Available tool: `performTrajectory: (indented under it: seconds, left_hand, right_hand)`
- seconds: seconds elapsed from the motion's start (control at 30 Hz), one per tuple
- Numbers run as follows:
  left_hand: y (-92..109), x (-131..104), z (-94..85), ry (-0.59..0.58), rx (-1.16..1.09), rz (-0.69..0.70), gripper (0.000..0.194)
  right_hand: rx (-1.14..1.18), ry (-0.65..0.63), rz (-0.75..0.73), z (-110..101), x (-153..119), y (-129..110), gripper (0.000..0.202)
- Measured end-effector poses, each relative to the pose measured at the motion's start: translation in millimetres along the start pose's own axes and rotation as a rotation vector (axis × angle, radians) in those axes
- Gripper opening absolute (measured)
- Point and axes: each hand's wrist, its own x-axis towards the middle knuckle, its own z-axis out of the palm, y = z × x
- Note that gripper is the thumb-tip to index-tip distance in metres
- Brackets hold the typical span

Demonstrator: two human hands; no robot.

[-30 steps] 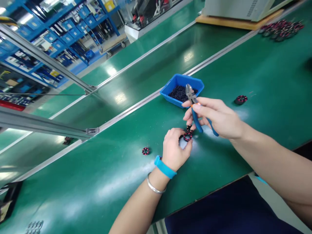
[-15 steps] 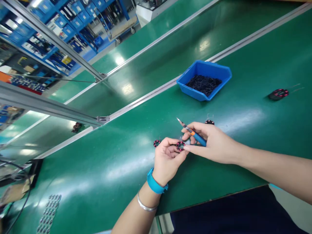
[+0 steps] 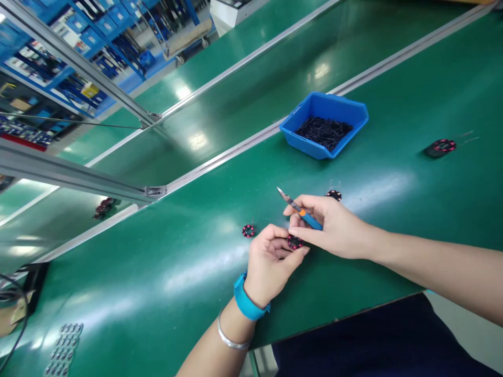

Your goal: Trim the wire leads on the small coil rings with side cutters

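Note:
Between the thumb and fingers of my left hand [image 3: 271, 256] is a small ring-shaped coil [image 3: 294, 241], dark with pink-red windings. My right hand [image 3: 334, 225] grips pliers [image 3: 301, 209] with blue and orange handles and a pointed metal tip aimed up and left, away from the coil. The right thumb and fingertips are at the coil's upper edge; whether they pinch a wire is hidden. Left of my hands lies another ring coil [image 3: 249, 230] with a thin lead standing up. Just behind my right hand sits one more coil [image 3: 334, 195] with wire leads.
A blue bin [image 3: 324, 125] full of short black pieces stands beyond my hands. Further right lies a stack of coils [image 3: 440, 148] with long leads. Metal rails [image 3: 220, 159] cross the green table. Rows of small parts [image 3: 65, 348] lie at lower left, more coils [image 3: 104, 208] beyond the rail.
The coil in my left hand has tilted and sits slightly lower. My right hand, with the pliers, has shifted a little left. The whole view has moved slightly.

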Motion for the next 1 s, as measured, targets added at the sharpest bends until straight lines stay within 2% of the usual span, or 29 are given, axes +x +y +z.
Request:
performTrajectory:
  seconds: [0.07, 0.13, 0.23, 0.4, 0.5, 0.63, 0.77, 0.83, 1.0]
  left_hand:
    - [1, -2, -0.1, -0.058, 0.045, -0.018, 0.029]
    - [2, -4, -0.6, -0.084, 0.077, -0.030, 0.029]
    - [3, -6, -2.9, -0.047, 0.075, -0.031, 0.031]
    - [5, -4, -10.8, 0.014, 0.036, -0.016, 0.036]
    - [6, -3, -14.6, -0.011, 0.023, -0.023, 0.035]
    - [5, -3, -14.6, -0.049, 0.008, -0.070, 0.036]
    - [5, -3, -12.5, -0.050, 0.009, -0.092, 0.040]
    - [6, -3, -12.1, -0.050, 0.032, -0.089, 0.041]
    - [9, -4, -11.9, -0.046, 0.071, -0.082, 0.042]
  right_hand:
    - [-0.006, 0.028, -0.016, 1, 2, 1, 0.020]
    - [0.015, 0.093, -0.012, -6, 5, 1, 0.025]
    - [0.033, 0.095, 0.053, -24, 7, -4, 0.035]
    - [-0.057, -0.239, 0.297, -47, 4, -17, 0.041]
    - [-0.127, -0.348, 0.313, -45, 2, -20, 0.040]
    - [-0.158, -0.266, 0.188, -26, -2, -14, 0.035]
    - [-0.222, -0.166, 0.069, -6, -6, -6, 0.013]
    - [-0.220, -0.125, 0.019, -4, -5, -2, 0.009]
    - [-0.180, -0.004, 0.010, -17, 2, 1, 0.018]
